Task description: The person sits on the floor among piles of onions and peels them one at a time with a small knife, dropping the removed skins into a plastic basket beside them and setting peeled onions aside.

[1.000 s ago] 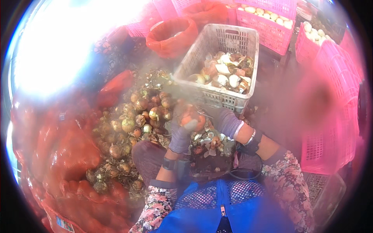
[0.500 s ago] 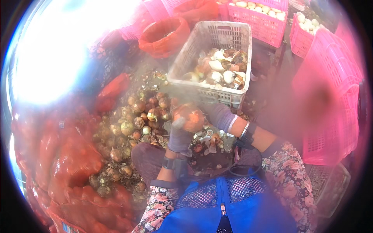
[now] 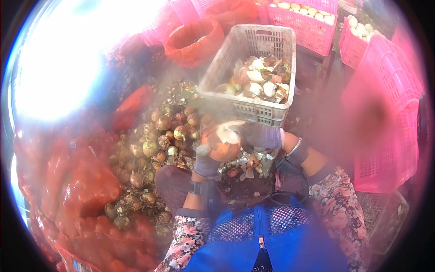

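The grey-white plastic crate is the landmark here, tilted slightly in view, with white onion pieces and brown skins heaped inside it. Just on the near side of the crate, lifted above the ground, is a large onion, mostly orange-brown, with a pale patch on its upper part where the skin is off. The left hand, in a purple-grey glove, grasps that onion from below and its left, the thumb pressed against the side. The right hand, gloved alike, is at the onion's right, close under the near wall of the crate; haze covers its fingers, so I cannot tell whether they are clenched or hold anything. Nearer than the crate, below the onion, loose peelings lie on the ground. To the left of the crate and nearer spreads a pile of unpeeled onions, and farther left bulges a red mesh sack. An open red bag stands left of the crate's far end. Beyond the crate's far right corner, a pink crate holds pale onions, and more pink crates are stacked well to the right.
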Motion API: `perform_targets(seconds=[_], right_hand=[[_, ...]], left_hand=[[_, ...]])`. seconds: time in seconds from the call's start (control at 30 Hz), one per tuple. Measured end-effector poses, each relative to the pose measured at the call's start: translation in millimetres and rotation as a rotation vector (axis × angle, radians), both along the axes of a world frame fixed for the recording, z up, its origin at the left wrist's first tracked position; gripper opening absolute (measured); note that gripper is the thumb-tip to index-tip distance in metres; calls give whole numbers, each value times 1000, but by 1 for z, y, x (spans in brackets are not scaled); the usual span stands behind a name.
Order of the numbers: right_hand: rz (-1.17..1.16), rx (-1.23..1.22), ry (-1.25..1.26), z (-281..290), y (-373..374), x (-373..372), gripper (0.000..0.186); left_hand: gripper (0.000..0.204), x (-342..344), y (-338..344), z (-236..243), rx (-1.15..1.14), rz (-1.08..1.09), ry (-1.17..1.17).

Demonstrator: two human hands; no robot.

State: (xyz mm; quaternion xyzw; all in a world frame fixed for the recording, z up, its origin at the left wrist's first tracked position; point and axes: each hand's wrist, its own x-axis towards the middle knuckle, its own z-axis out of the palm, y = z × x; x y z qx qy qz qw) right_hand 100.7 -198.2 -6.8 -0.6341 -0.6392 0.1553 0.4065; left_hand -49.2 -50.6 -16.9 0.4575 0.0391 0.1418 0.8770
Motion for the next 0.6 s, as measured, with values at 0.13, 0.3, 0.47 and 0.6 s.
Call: perform_targets(seconds=[0.13, 0.3, 0.47, 0.6], right_hand=[[32, -215, 185, 8, -11, 3, 61], [-48, -317, 689, 39, -20, -4, 55], [-129, 193, 36, 32, -9, -16, 54], [-229, 331, -113, 8, -7, -8, 46]], left_hand=[[82, 0, 0, 0, -12, -45, -40], [84, 5, -2, 16, -158, -111, -89], [83, 0, 2, -2, -37, -99, 1], [84, -5, -3, 8, -53, 14, 105]])
